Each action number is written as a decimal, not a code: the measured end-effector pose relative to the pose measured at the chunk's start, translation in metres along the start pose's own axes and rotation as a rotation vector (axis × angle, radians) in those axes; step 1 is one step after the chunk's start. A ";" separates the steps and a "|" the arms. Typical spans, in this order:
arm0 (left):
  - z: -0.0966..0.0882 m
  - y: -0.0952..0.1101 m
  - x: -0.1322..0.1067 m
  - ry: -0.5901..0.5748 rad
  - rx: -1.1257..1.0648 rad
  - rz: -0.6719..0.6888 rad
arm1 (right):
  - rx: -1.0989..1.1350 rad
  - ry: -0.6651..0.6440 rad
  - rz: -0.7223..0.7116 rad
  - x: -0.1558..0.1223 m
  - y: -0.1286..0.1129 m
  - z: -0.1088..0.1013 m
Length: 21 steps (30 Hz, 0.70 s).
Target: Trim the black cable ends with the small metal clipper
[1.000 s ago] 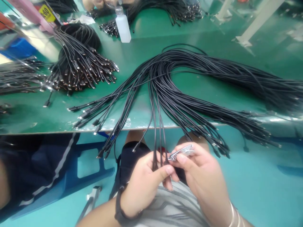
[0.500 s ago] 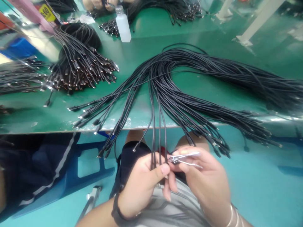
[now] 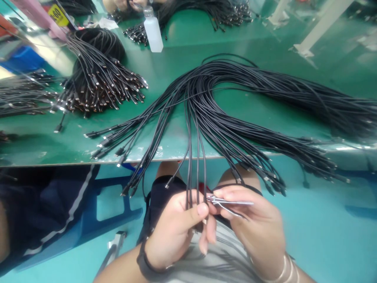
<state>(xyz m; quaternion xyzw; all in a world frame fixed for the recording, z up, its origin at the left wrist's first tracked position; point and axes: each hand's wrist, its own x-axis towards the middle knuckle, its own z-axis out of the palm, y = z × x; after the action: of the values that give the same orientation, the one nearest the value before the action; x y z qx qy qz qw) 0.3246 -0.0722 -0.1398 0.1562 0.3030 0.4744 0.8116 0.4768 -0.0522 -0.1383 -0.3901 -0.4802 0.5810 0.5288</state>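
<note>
Several heaps of black cables lie across a green workbench [image 3: 35,149], its front edge running the width of the view. The largest heap [image 3: 224,98] fans out in the middle, its looped part reaching off the right side of the frame and its many connector ends spilling over the bench edge. A tighter bundle [image 3: 100,74] sits to its left, with a blurred pile [image 3: 23,98] beyond that, cut off by the frame. More cable [image 3: 203,11] lies at the far side of the bench, where a co-worker's hands [image 3: 125,4] are cut off by the top edge, their work hidden. A white plastic bottle [image 3: 152,31] stands near that far pile, and a yellow tag [image 3: 58,15] shows at the upper left, its print too blurred to read.

Below the bench, a few strands from the middle heap hang down to the person's left hand [image 3: 173,232], which sits over their dark shorts [image 3: 159,204]. Its thumb and curled fingers close around those strands, hiding their ends. The right hand [image 3: 256,224], with pale bangles [image 3: 284,271] at the wrist, pinches small steel clippers [image 3: 226,203] between thumb and fingers. The clippers' tip sits just beside the held strands; whether it touches them is hard to make out.
</note>
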 end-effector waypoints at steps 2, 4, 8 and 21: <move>0.000 0.000 0.000 -0.005 -0.009 -0.010 | 0.010 -0.004 0.003 0.000 0.000 0.001; -0.001 0.000 0.000 -0.012 -0.026 -0.027 | 0.035 0.001 0.008 0.000 0.002 0.001; 0.000 0.001 -0.001 -0.015 -0.057 -0.056 | 0.095 0.059 0.014 -0.001 0.006 0.002; -0.002 -0.004 0.001 -0.004 -0.060 -0.069 | 0.254 -0.005 0.109 0.005 0.010 0.000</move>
<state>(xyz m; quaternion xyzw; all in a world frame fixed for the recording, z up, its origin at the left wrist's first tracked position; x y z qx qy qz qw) 0.3266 -0.0733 -0.1444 0.1223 0.2921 0.4549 0.8323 0.4738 -0.0471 -0.1479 -0.3439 -0.3824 0.6659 0.5404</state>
